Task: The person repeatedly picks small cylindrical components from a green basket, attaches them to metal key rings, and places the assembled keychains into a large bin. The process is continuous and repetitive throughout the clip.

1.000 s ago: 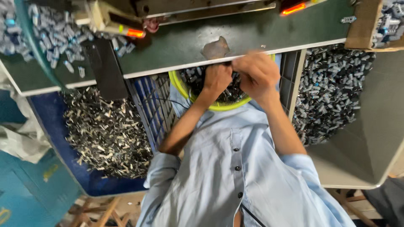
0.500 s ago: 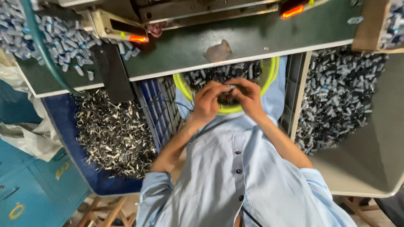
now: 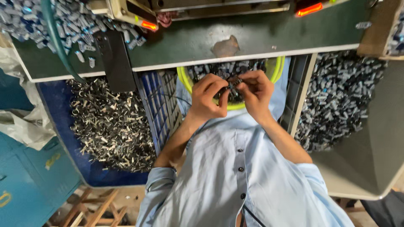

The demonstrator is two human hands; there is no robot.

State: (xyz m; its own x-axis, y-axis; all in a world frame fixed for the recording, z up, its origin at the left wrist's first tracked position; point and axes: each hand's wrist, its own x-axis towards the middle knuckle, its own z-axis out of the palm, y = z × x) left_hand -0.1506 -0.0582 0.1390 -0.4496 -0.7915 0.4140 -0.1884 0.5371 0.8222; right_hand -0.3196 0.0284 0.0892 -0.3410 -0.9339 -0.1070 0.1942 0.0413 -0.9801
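Both hands meet over a yellow-rimmed basket (image 3: pixel 184 80) of small dark parts that sits in the person's lap, just under the edge of the green bench (image 3: pixel 252 35). The left hand (image 3: pixel 208 98) and the right hand (image 3: pixel 255 94) each have their fingers pinched on 1 small dark part (image 3: pixel 232 82) held between them, fingertips touching, above the basket's contents. To the left, a blue tub (image 3: pixel 63 138) holds a heap of pale metal clips (image 3: pixel 111 126); beside it stands a blue crate wall (image 3: pixel 153 105). To the right, a beige tray (image 3: pixel 370 159) carries a pile of dark grey pieces (image 3: pixel 336 96). On the bench lie more small blue-grey parts (image 3: pixel 38 21), a green hose (image 3: pixel 54 42), and 2 glowing orange lights.
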